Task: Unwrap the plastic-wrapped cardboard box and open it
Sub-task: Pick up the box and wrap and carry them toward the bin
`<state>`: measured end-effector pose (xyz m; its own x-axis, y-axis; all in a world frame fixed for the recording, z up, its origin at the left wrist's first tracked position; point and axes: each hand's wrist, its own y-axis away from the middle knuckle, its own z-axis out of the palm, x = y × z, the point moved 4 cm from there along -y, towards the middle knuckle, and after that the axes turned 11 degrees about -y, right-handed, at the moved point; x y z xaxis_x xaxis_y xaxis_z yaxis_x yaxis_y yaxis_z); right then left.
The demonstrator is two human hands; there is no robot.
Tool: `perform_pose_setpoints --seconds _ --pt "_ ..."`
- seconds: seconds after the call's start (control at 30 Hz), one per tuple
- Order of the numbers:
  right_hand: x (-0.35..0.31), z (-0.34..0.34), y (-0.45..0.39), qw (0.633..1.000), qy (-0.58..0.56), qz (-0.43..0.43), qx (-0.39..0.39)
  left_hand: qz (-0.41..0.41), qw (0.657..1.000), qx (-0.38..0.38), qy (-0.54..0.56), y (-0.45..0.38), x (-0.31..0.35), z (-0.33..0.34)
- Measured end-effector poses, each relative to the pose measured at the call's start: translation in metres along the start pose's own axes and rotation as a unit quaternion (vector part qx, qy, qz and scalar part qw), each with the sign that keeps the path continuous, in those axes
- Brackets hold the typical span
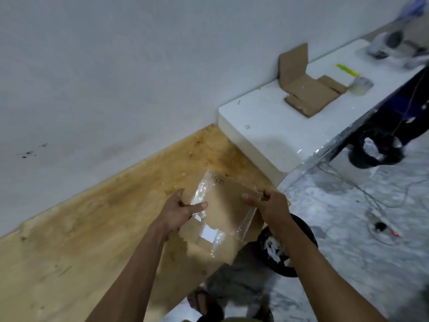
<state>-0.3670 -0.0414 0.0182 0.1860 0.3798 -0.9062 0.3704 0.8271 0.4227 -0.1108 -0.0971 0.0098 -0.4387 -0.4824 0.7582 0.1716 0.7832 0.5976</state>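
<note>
A flat brown cardboard box in clear plastic wrap is held in the air over the edge of a wooden tabletop. Handwriting shows near its far corner and a white label near its near end. My left hand grips the box's left edge, thumb on top over crinkled plastic. My right hand grips the right edge, fingers curled over the far corner. The plastic hangs loose at the near and right sides.
A white foam slab lies on the table to the right, bearing an opened flattened cardboard box, a yellow-green tool and a tape roll. A black bin stands on the marbled floor below, cables to the right. The wall runs behind.
</note>
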Motion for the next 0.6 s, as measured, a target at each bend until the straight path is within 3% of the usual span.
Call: perform_pose_setpoints --seconds 0.13,0.37,0.6 --pt "-0.015 -0.039 0.011 1.000 0.014 -0.012 -0.020 -0.005 0.999 -0.045 0.012 0.003 0.012 0.032" --pt "0.006 -0.119 0.052 0.987 -0.135 0.000 0.082 0.030 0.990 0.008 0.136 0.040 0.042 0.122" --pt "0.046 -0.192 0.098 0.981 -0.048 -0.084 0.166 0.143 0.987 0.070 -0.020 0.062 0.036 0.204"
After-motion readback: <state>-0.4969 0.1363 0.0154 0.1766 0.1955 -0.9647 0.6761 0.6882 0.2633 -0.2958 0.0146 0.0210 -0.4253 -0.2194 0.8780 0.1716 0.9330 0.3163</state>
